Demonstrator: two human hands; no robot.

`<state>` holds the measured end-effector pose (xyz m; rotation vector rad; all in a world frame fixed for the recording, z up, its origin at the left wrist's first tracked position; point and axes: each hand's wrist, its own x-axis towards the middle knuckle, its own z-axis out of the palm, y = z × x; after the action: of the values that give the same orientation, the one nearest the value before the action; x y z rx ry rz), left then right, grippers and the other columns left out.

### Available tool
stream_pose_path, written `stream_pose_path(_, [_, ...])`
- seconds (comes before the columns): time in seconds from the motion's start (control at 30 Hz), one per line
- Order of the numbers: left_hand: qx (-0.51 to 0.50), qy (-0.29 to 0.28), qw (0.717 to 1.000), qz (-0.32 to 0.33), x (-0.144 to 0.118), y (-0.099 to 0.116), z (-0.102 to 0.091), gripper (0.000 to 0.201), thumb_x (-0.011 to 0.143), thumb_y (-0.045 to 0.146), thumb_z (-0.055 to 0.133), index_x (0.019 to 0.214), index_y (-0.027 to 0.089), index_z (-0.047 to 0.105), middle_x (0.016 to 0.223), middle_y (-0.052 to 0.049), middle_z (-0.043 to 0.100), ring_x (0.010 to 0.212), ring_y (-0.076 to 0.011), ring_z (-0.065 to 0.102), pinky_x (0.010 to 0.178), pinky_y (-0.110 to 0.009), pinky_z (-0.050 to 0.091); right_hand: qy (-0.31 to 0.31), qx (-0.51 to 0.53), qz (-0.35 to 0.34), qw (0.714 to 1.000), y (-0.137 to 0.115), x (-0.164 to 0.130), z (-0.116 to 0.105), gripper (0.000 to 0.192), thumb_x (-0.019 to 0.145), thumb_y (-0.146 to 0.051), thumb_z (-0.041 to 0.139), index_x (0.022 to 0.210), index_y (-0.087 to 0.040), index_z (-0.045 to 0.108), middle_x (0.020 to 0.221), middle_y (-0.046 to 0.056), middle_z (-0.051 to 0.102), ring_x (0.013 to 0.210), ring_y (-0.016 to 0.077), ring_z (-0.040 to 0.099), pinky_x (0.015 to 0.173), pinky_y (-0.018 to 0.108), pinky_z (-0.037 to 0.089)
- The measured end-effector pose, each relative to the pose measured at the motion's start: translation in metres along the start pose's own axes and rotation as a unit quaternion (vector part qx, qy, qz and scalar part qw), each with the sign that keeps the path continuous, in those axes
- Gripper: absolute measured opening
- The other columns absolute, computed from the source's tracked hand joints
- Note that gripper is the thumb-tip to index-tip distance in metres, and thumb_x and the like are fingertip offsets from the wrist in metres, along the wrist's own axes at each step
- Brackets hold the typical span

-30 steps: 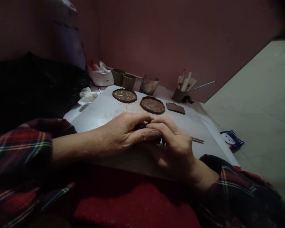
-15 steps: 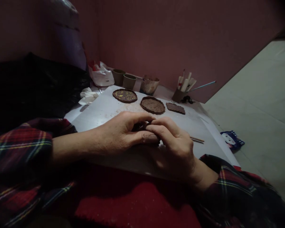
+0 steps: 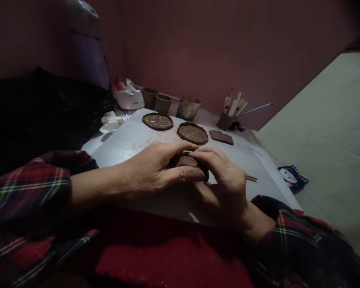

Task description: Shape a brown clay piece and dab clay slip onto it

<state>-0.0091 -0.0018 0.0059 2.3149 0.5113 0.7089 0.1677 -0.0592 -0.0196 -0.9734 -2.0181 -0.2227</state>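
Observation:
Between my two hands is a small brown piece of clay [image 3: 187, 161], mostly covered by fingers. My left hand [image 3: 159, 166] is curled round it from the left, its clay-smeared thumb along the near side. From the right, my right hand [image 3: 223, 172] closes on the same piece, with the fingertips over its top edge. Just beyond the hands lie a round, rimmed clay disc with a scored surface [image 3: 192, 133] and a flat rectangular clay slab [image 3: 221, 137]. Farther left is another rimmed disc with yellow specks [image 3: 157, 121].
White paper [image 3: 120, 146] covers the tabletop. Along the wall stand two cups [image 3: 163, 104], a smeared clear glass [image 3: 189, 107] and a holder with sticks [image 3: 225, 120]. Crumpled tissue [image 3: 111, 122] lies at left. A thin stick [image 3: 252, 178] is right of my hands.
My right fingers have lifted and shifted slightly right, uncovering the top of the clay piece. The left hand has barely moved.

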Motion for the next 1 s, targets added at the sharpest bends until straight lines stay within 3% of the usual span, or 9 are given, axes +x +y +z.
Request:
stream_pose_path(0.37, [-0.018, 0.017, 1.000, 0.001, 0.0002, 0.0002, 0.0007, 0.033, 0.094, 0.034, 0.048, 0.117, 0.014, 0.061, 0.111, -0.005, 0.069, 0.099, -0.0162, 0.063, 0.082, -0.023, 0.046, 0.006, 0.001, -0.010, 1.000, 0.0039, 0.0007, 0.0006, 0.021, 0.083, -0.020, 0.064, 0.103, -0.014, 0.059, 0.098, 0.013, 0.068, 0.092, 0.0203, 0.066, 0.075, 0.031, 0.056])
stream_pose_path(0.53, [-0.001, 0.018, 0.999, 0.026, 0.0000, -0.0024, 0.0024, 0.030, 0.096, 0.032, 0.046, 0.112, 0.015, 0.064, 0.100, -0.003, 0.072, 0.087, -0.0123, 0.065, 0.075, -0.018, 0.045, -0.001, 0.019, -0.003, 1.000, 0.0018, 0.0022, 0.0001, 0.022, 0.083, -0.025, 0.067, 0.101, -0.016, 0.060, 0.093, 0.009, 0.069, 0.088, 0.0196, 0.066, 0.073, 0.032, 0.056])
stream_pose_path(1.0, [0.023, 0.080, 0.995, 0.051, 0.0017, -0.0037, 0.0041, 0.024, 0.092, 0.022, 0.051, 0.105, 0.011, 0.067, 0.096, -0.004, 0.074, 0.085, -0.0120, 0.068, 0.074, -0.017, 0.048, 0.010, 0.015, 0.063, 0.998, -0.0042, 0.0020, -0.0019, 0.017, 0.082, -0.027, 0.068, 0.094, -0.018, 0.060, 0.082, 0.003, 0.065, 0.073, 0.0147, 0.062, 0.061, 0.026, 0.050])
